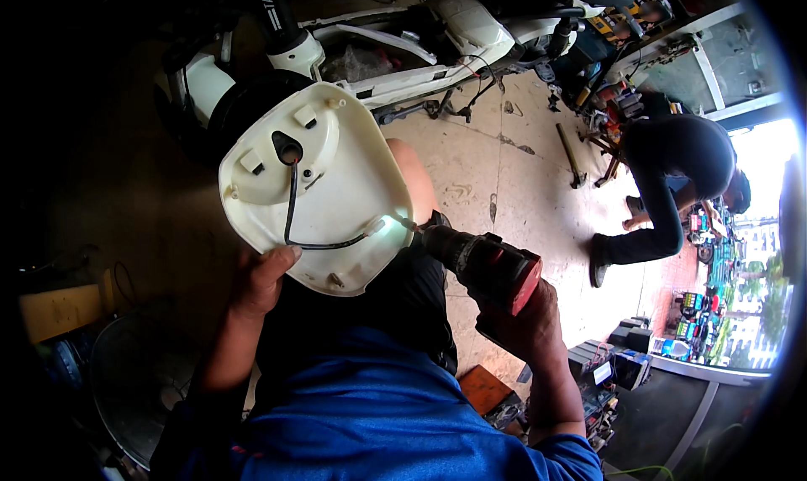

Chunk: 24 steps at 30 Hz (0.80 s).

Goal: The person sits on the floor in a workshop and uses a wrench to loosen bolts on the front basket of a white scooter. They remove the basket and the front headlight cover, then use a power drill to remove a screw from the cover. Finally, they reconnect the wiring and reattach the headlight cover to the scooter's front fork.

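A white plastic cover (345,170) rests over my lap with its hollow side up; it has a teardrop hole, raised posts and a black cable (324,247) ending in a small pale connector. My left hand (261,281) grips its lower left edge, thumb at the cable. My right hand (525,321) holds a black and red cordless drill (479,267), angled at the cover's right side. The drill's light shines beside the connector; whether the tip touches the plastic, I cannot tell.
A white scooter body (395,78) stands ahead. A co-worker (672,170) bends over at the right, near the bright doorway. A hammer-like tool (567,153) lies on the tiled floor (530,212). Batteries (593,363), an orange box (485,391) and a fan (134,380) sit around me.
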{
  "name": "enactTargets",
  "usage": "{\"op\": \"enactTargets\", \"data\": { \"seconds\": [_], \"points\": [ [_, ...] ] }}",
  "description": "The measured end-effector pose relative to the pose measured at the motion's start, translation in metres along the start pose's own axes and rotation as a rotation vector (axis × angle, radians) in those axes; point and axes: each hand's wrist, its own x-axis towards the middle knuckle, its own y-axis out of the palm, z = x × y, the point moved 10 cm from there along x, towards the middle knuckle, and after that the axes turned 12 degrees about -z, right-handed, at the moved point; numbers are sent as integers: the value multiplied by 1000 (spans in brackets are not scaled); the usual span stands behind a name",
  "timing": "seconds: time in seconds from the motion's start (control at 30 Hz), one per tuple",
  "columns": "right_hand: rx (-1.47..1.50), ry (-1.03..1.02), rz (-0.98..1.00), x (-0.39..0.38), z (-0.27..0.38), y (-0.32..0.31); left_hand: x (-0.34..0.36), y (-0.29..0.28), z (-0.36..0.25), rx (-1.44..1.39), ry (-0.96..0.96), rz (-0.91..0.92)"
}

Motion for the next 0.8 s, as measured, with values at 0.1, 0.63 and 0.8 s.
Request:
{"op": "enactTargets", "data": {
  "seconds": [0.1,0.63,0.8],
  "points": [
    [-3,-16,11,3,-1,3,0,0,-2,-11,16,6],
    [67,43,-9,-1,-9,2,-1,1,1,-49,4,2],
    [25,55,-35,-2,-11,0,-1,1,0,-53,-7,-6]
  ]
}}
